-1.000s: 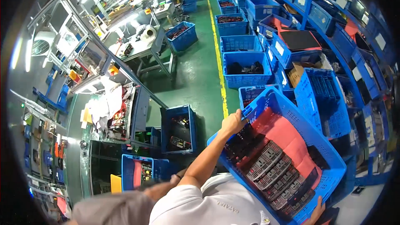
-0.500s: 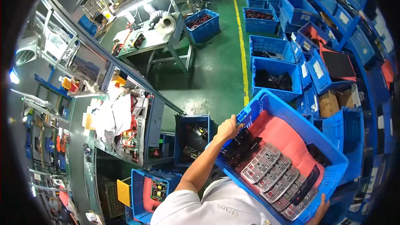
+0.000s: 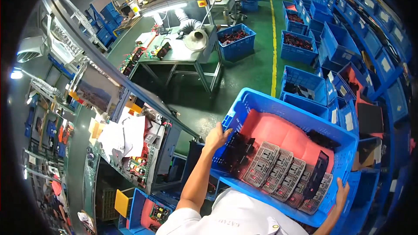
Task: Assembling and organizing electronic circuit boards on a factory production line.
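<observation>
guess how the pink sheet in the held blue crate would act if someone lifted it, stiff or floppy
The pink sheet would probably flop, since its surface bulges in soft curves. Lifting it might also drag or tilt the grey slotted panels, which appear to lie over its near part in the blue crate.

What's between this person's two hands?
In the head view, a blue perforated plastic crate spans from left hand to right hand, holding grey slotted panels and a pink sheet.

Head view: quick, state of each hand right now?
Left hand: closed, holding the left end of the blue crate.
Right hand: holding the blue crate's right end.
</observation>
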Tool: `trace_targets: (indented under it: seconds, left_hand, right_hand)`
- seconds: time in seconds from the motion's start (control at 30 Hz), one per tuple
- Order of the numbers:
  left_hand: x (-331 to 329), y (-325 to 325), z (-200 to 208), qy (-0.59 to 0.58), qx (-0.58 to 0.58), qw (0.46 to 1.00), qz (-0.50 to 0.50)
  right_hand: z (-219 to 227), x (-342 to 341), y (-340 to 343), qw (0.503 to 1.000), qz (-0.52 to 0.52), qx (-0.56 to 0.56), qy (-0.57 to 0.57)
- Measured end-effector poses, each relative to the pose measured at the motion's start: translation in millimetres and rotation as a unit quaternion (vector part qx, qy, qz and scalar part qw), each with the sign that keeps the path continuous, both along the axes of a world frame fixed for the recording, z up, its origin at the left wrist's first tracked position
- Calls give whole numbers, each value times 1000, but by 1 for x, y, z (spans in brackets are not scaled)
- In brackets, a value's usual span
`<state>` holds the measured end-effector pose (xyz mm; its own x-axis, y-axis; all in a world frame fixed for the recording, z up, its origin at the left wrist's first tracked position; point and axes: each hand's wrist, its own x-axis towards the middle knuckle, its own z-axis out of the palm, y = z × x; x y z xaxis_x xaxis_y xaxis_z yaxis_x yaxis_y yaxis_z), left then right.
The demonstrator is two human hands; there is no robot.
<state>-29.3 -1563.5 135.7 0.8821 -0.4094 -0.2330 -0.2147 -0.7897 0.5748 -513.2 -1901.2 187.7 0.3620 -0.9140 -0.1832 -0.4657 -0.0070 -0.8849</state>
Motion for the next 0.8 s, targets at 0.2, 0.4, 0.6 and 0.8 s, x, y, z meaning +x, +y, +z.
trace_targets:
  seconds: [0.2, 0.4, 0.6, 0.8]
  left_hand:
    - [62, -31, 0, -42, -26, 994, 102]
    - [131, -52, -2, -20, -14, 985, 173]
    - [227, -84, -34, -11, -24, 982, 186]
    - [331, -129, -34, 51, -17, 986, 161]
  right_hand:
    - [3, 148, -107, 993, 97, -59, 37]
    - [8, 284, -175, 988, 151, -29, 14]
    - [4, 396, -210, 986, 162, -31, 24]
    - [17, 471, -223, 988, 141, -18, 52]
